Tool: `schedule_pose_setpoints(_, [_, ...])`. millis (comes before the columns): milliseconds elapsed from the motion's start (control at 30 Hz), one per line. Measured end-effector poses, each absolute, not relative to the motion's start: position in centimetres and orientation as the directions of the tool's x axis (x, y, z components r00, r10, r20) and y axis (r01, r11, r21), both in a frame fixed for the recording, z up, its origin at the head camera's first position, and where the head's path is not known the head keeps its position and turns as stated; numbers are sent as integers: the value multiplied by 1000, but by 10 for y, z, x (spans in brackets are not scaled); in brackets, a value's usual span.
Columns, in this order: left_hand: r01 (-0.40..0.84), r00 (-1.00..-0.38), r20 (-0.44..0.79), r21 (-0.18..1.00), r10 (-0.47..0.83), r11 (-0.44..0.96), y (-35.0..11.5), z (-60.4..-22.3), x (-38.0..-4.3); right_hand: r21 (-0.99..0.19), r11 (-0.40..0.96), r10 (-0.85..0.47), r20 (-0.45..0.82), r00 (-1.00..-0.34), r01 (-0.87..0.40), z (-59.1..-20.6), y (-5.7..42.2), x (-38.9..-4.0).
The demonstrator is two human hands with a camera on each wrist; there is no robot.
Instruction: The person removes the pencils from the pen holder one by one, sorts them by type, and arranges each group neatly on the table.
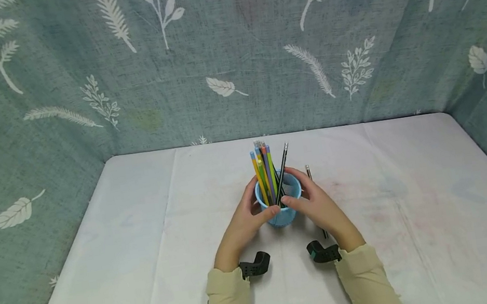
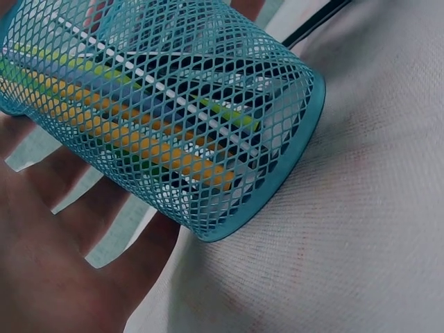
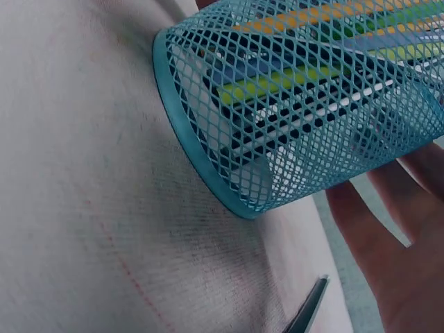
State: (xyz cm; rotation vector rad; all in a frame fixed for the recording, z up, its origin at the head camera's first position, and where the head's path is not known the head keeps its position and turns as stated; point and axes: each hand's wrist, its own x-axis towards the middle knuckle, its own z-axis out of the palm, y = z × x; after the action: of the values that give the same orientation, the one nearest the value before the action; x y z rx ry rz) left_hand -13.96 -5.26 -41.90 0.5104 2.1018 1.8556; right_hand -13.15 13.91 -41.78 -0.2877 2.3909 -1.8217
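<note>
A light blue mesh pencil cup (image 1: 282, 218) stands upright between both hands at the middle of the table. Several pencils (image 1: 268, 174) lean inside it, orange, green, purple and black among them. My left hand (image 1: 244, 226) holds the cup's left side, thumb near the front rim. From the right, my right hand (image 1: 327, 214) grips it too, fingers round the far side. In the left wrist view the cup's base rim (image 2: 281, 189) is right at the white cloth. Pencil ends show through the mesh (image 3: 298, 132) in the right wrist view.
One black pencil (image 1: 308, 171) lies on the table to the right of the cup, partly hidden under the right hand. White cloth (image 1: 420, 199) covers the table. A green-grey leaf-patterned curtain (image 1: 254, 66) hangs behind it. Dark wrist cameras (image 1: 256, 264) sit on both wrists.
</note>
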Motion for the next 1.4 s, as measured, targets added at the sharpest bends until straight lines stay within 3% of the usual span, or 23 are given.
schedule_pose_setpoints(533, [151, -927, 87, 977, 365, 148, -51, -416, -133, -973, 223, -276, -3, -961, -61, -409, 137, -124])
schedule_pose_setpoints(867, [125, -991, 114, 975, 66, 182, -28, -430, -141, -967, 253, -248, -32, -968, -33, -409, 136, -125])
schedule_pose_setpoints(1400, [147, -987, 158, 959, -30, 243, -22, -430, -139, -968, 250, -248, -44, -968, -21, -411, 138, -127])
